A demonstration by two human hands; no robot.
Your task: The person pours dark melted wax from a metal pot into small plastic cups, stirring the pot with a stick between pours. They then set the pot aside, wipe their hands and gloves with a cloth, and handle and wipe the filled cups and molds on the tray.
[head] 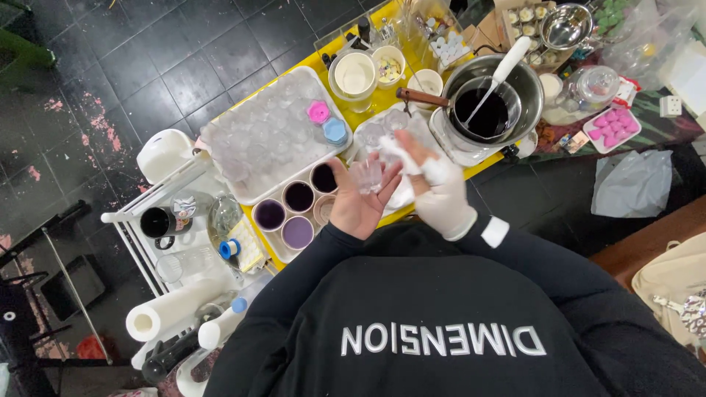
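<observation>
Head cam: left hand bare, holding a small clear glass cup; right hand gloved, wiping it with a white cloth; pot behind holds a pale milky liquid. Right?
Not quite. In the head view the pot holds a dark, near-black liquid, not a pale milky one. The rest stands: the bare left hand holds the small clear glass cup, and the gloved right hand holds a white cloth against it.

Not much packaging around you: a clear plastic bag (634, 184) lies crumpled on the floor right of the table (382, 99), a cardboard box (507, 18) sits at the far end, and a black mug's white label (184, 208) shows at left.
</observation>
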